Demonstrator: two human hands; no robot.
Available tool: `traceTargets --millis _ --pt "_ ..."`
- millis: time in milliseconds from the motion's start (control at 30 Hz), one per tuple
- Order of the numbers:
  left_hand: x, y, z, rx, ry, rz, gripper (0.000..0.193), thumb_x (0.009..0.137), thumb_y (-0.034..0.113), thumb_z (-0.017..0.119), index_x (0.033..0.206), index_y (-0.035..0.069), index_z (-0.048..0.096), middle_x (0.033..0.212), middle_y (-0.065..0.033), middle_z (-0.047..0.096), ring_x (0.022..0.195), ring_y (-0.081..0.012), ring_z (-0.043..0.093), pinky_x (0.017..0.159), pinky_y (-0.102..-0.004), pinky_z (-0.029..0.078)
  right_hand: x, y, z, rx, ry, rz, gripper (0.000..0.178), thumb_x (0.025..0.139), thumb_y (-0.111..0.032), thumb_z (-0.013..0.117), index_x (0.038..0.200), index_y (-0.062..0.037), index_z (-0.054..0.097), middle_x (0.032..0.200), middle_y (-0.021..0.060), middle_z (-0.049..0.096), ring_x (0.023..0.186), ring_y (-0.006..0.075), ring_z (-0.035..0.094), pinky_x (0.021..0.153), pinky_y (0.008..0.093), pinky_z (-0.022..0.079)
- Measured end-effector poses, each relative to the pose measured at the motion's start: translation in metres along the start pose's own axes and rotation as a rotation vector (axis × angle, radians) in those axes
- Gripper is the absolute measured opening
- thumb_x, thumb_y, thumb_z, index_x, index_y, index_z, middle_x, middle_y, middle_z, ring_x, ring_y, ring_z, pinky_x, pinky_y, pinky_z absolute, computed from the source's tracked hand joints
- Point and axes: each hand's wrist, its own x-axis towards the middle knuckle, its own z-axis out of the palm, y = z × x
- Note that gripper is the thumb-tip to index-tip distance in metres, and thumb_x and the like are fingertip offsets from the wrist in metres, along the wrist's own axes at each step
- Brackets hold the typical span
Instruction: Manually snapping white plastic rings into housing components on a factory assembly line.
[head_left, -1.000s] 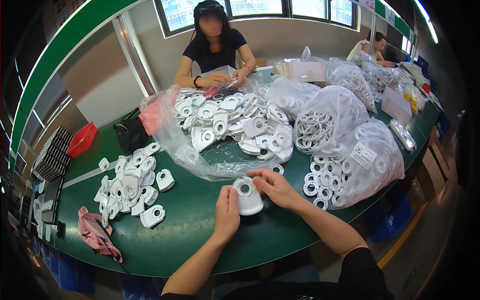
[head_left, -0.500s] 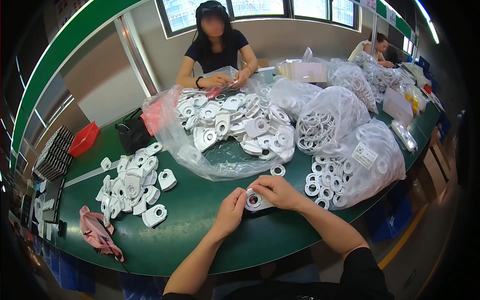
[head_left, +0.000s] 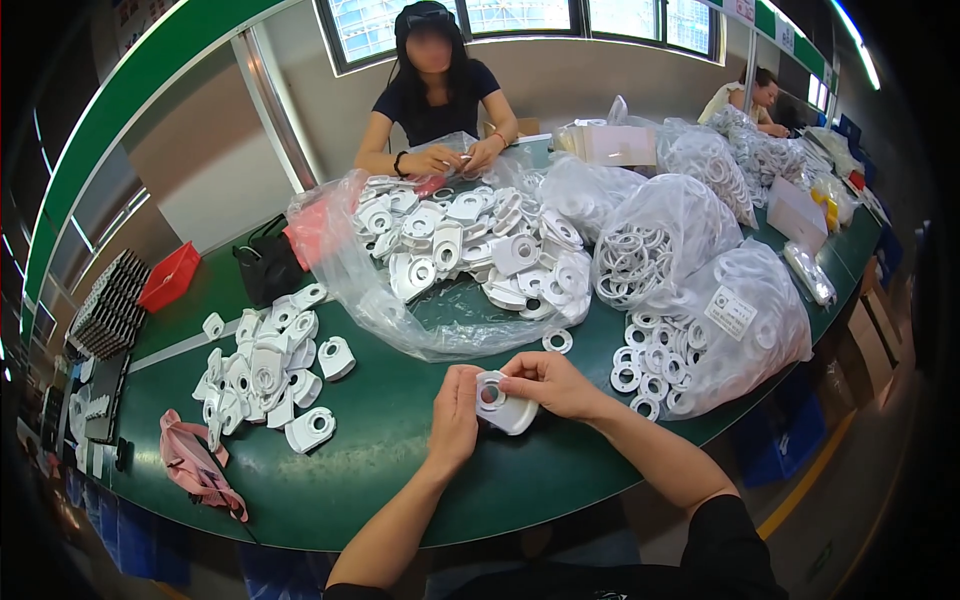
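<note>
Above the near part of the green table, both my hands grip one white plastic housing point(head_left: 514, 414) with a round hole. My left hand point(head_left: 456, 410) is closed on its left edge. My right hand point(head_left: 552, 384) holds its right side, the thumb pressing beside the hole. Just beyond my hands lies a single white ring point(head_left: 557, 341). To the right, loose white rings point(head_left: 655, 358) spill from a clear plastic bag point(head_left: 755, 325). A heap of similar white housings point(head_left: 262, 370) lies to the left, and a larger pile point(head_left: 470, 240) sits on an opened clear bag point(head_left: 440, 345).
Across the table point(head_left: 380, 480) a co-worker point(head_left: 440, 110) handles small parts; another person point(head_left: 750, 100) sits far right. A pink strap-like item point(head_left: 195, 465), a black bag point(head_left: 266, 265), a red tray point(head_left: 168, 277) and stacked dark trays point(head_left: 108, 303) stand left. More bags of rings point(head_left: 665, 240) stand right.
The housing has turned in my hands, so its wide end now points toward me and to the right. My left hand has become more upright, and my right hand has shifted slightly.
</note>
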Motion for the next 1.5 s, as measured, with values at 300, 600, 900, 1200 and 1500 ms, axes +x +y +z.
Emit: traceTargets --millis 300,600,900,1200,1500 --pt "-0.014 0.024 0.016 0.278 -0.069 0.085 0.03 0.084 0.017 0.061 0.102 0.0 0.043 0.08 -0.0179 0.063 0.066 -0.0274 0.063 0.059 -0.0344 0.047 0.002 0.005 -0.004 -0.034 0.299 -0.011 0.019 0.084 -0.021 0.066 0.087 -0.0031 0.06 0.078 0.0009 0.061 0.065 0.0037 0.052 0.055 0.0186 0.04" --pt "-0.006 0.018 -0.003 0.467 -0.147 0.072 0.029 0.084 0.016 0.058 0.104 0.0 0.043 0.082 -0.0214 0.063 0.074 -0.0396 0.061 0.063 -0.0425 0.047 -0.002 -0.005 -0.002 -0.335 0.204 -0.175 0.023 0.081 -0.017 0.065 0.094 0.0006 0.062 0.073 0.0081 0.064 0.064 0.0139 0.058 0.06 0.0277 0.046" --pt "0.018 0.028 -0.041 -0.016 0.142 0.027 0.017 0.086 0.011 0.057 0.101 0.004 0.051 0.069 -0.0007 0.055 0.055 -0.0066 0.049 0.05 -0.0205 0.04 -0.002 -0.011 -0.017 -0.567 0.354 -0.147 0.028 0.088 -0.028 0.051 0.089 -0.0033 0.064 0.074 0.0123 0.064 0.069 0.0309 0.061 0.064 0.0381 0.047" --pt "0.076 0.029 -0.17 -0.3 0.828 0.052 0.061 0.087 0.035 0.055 0.134 0.002 0.034 0.113 -0.0087 0.053 0.092 -0.0174 0.053 0.079 -0.0354 0.044 -0.012 -0.013 -0.029 -1.214 0.567 -0.154 0.019 0.071 -0.021 0.071 0.08 -0.0053 0.064 0.084 0.0085 0.06 0.087 0.0267 0.057 0.071 0.0382 0.047" --pt "0.168 -0.026 -0.096 0.741 0.213 0.431 0.039 0.084 0.01 0.05 0.12 -0.004 0.048 0.115 -0.0225 0.054 0.108 -0.0345 0.052 0.092 -0.0408 0.04 -0.008 -0.013 -0.024 -1.207 0.419 -0.076 0.015 0.071 -0.02 0.07 0.073 -0.0058 0.067 0.081 0.0068 0.06 0.083 0.0253 0.058 0.071 0.0371 0.047"
